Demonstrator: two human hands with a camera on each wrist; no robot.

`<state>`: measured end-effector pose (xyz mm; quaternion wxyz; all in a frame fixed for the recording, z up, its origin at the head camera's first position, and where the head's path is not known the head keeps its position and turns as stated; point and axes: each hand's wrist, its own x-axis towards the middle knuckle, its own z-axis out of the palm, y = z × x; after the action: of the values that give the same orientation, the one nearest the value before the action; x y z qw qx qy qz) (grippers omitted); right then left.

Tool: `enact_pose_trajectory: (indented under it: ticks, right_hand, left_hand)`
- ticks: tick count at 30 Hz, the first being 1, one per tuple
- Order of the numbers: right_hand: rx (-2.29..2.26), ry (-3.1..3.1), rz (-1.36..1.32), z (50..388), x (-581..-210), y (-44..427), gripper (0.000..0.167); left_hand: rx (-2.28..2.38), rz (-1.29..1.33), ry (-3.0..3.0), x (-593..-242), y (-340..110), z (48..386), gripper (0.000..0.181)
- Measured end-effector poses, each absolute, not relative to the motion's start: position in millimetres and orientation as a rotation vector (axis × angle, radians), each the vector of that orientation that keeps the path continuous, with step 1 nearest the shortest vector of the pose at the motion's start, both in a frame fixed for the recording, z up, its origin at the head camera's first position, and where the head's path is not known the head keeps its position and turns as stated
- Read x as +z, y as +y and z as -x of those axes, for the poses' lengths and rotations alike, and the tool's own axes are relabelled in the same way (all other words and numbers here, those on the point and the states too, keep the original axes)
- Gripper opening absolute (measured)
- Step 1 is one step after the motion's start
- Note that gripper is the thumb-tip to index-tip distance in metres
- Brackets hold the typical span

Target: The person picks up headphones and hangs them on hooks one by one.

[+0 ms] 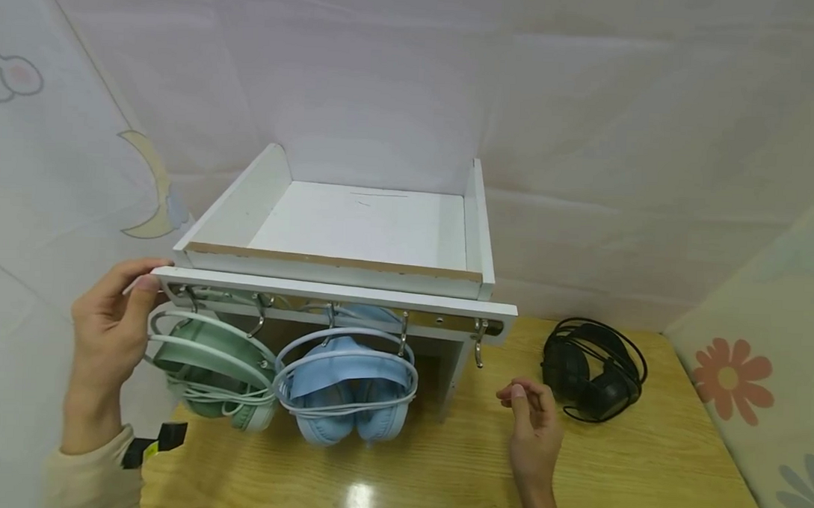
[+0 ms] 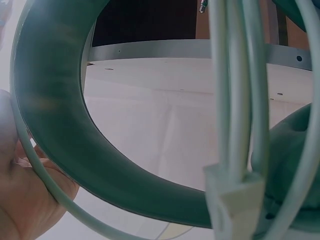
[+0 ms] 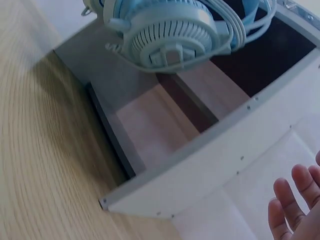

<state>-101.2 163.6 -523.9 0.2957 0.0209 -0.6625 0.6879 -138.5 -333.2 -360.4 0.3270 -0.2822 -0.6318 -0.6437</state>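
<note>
A white hook rail (image 1: 352,293) runs along the front of a white shelf unit, and my left hand (image 1: 111,333) pinches its left end between thumb and fingers. Green headphones (image 1: 205,342) hang from the left hooks beside that hand; their green band (image 2: 55,100) fills much of the left wrist view, partly in front of the hand (image 2: 35,200). Blue headphones (image 1: 382,421) hang from the middle hooks with their cable looped round them. Right of the unit, my right hand (image 1: 535,438) is in the air, fingers loosely bent, holding nothing.
Black headphones (image 1: 604,392) with a coiled cable lie on the wooden table (image 1: 682,458), right of my right hand. The rightmost hook (image 1: 479,346) bears nothing. The unit's side panel (image 3: 220,160) stands on the table, with patterned cloth behind and at both sides.
</note>
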Motion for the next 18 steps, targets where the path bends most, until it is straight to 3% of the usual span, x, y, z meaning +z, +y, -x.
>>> enact_pose_trajectory:
  ticks: [18]
  right_hand:
    - [1.501, -1.893, 0.166, 89.4, -532.8, 195.9, 0.019]
  left_hand:
    - [-1.671, 0.742, -1.653, -361.0, -332.5, 138.3, 0.024]
